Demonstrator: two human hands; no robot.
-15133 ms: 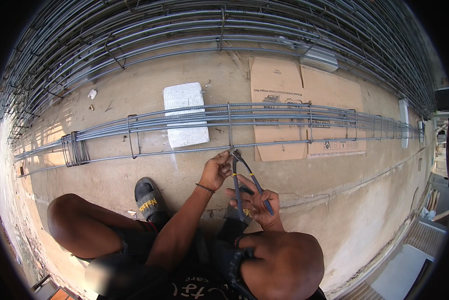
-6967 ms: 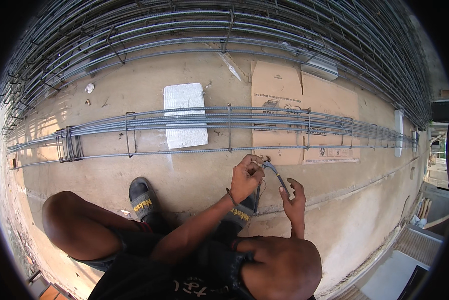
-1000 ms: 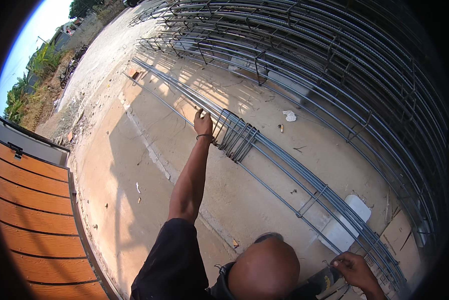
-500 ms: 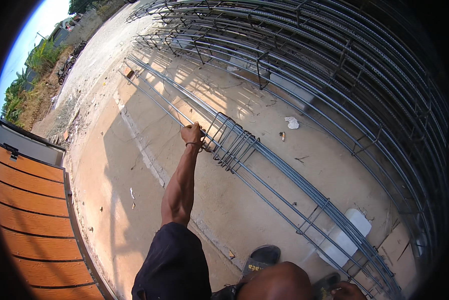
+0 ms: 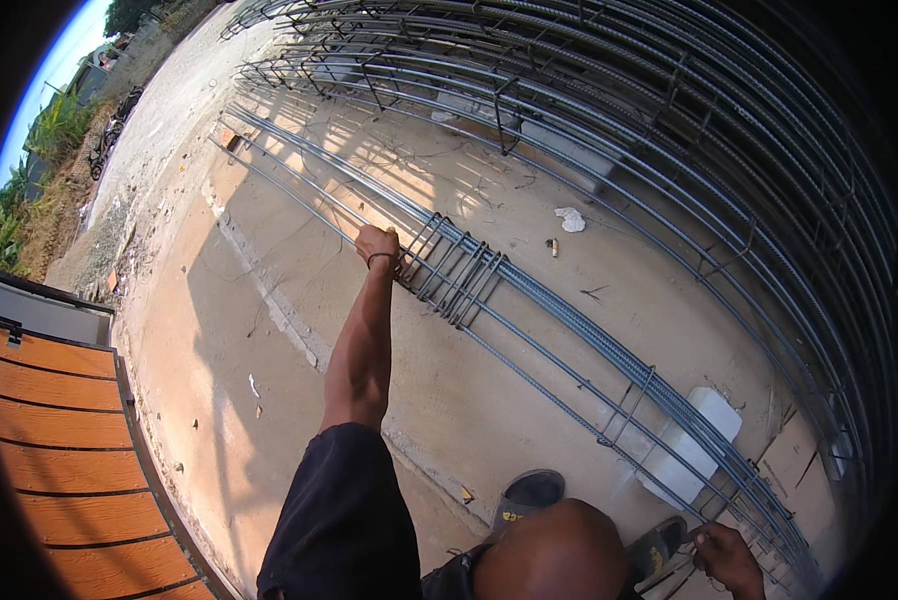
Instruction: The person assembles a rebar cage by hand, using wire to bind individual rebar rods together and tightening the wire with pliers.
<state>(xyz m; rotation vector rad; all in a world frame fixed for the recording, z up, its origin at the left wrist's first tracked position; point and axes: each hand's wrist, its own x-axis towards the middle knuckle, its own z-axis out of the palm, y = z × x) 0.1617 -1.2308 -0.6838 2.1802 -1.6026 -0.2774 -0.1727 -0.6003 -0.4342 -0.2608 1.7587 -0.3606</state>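
My left hand [image 5: 377, 246] reaches forward, closed at the far end of a cluster of square rebar stirrups [image 5: 459, 275]. It seems to grip the endmost stirrup, where the fingers cover a long steel bar. The stirrups hang loosely around a bundle of ribbed rebars [image 5: 569, 335] running from far left to near right. Closer to me, a single stirrup [image 5: 629, 408] stands apart on the same bars. My right hand [image 5: 726, 558] is low at the right beside the bars' near end, fingers curled together; thin wire-like strands show near it, but what it holds is unclear.
Stacked rebar cages [image 5: 669, 110] fill the right and far side, resting on pale blocks [image 5: 569, 150]. A white block [image 5: 704, 440] lies under the bars near me. An orange slatted gate [image 5: 59, 430] stands left. My sandal [image 5: 531, 492] is on the concrete floor [image 5: 299, 400].
The stirrups are spread wider along the bars, toward the far left, with my left hand at their end. My right hand has come further into view at the lower right.
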